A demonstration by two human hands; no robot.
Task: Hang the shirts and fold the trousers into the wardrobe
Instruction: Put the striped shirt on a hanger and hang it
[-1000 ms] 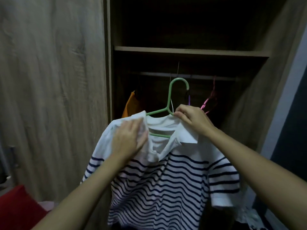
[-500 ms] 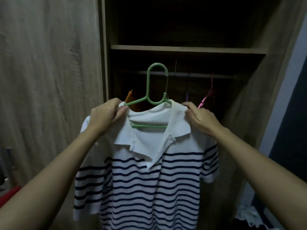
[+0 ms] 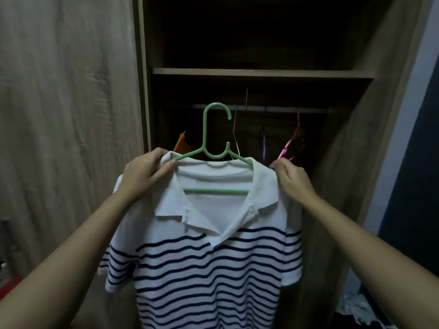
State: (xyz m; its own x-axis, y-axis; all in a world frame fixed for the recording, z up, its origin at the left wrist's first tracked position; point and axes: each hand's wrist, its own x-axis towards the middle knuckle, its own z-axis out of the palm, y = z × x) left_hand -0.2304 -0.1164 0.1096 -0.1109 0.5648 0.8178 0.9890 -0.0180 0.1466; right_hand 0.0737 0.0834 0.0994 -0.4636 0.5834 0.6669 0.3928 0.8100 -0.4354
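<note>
You are holding a white polo shirt with dark navy stripes up in front of the open wardrobe, and it already sits on a green hanger. The collar lies open, so the hanger's lower bar shows across the neck opening, and the hook stands upright above the collar. The hook's top is level with the rail in this view, but you cannot tell from here whether it is on the rail or in front of it.

Your left hand is clamped on the shirt's left shoulder, thumb and fingers pinching the cloth over the hanger's arm. Your right hand is closed on the right shoulder in the same way, at the collar's edge. The two hands are well apart, one at each end of the hanger.

Behind the shirt, an orange garment hangs from the rail to the left of the hook, and a pink hanger hangs to the right of it. A shelf runs above the rail. The wardrobe's wooden door stands to the left of the shirt.
</note>
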